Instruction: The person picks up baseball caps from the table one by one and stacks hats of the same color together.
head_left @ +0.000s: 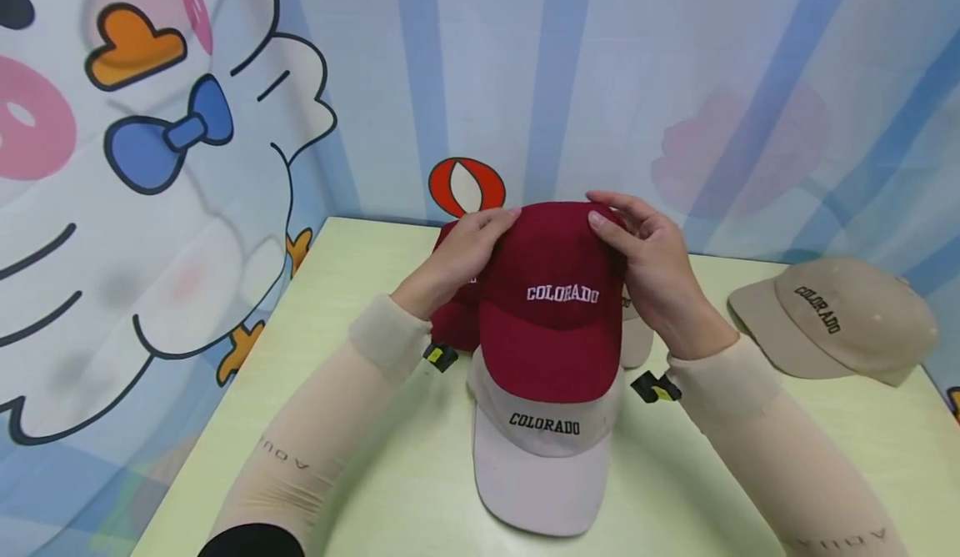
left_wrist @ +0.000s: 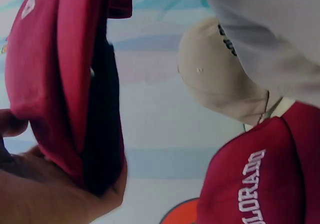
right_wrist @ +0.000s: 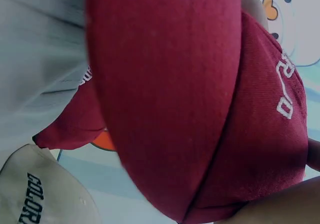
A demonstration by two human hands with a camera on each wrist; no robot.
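- Currently, the held red cap (head_left: 551, 328) is at the centre of the head view, above the table (head_left: 371, 269), lettering facing the wearer of the camera and brim toward 6 o'clock.
- The left hand (head_left: 459, 250) pinches the crown at 10 o'clock; its far fingertips are hidden, so their spread I cannot tell.
- The right hand (head_left: 662, 272) pinches at 2 o'clock, thumb on the front, forefinger behind.
- Light, equal pressure should suit best: the soft cloth would probably dent under a hard squeeze.
- Moving both wrists together ought to preserve the lettering's nearly level line.
- Mind the pale cap (head_left: 540, 494) at 6 o'clock, which the brim overlaps in the head view; whether they touch is unclear there.
- A second red cap (head_left: 459, 323) at 9 o'clock and another pale cap (head_left: 637, 343) at 4 o'clock peep from behind; a low wrist could nudge either.
- The beige cap (head_left: 862, 319) at 3 o'clock lies well apart.
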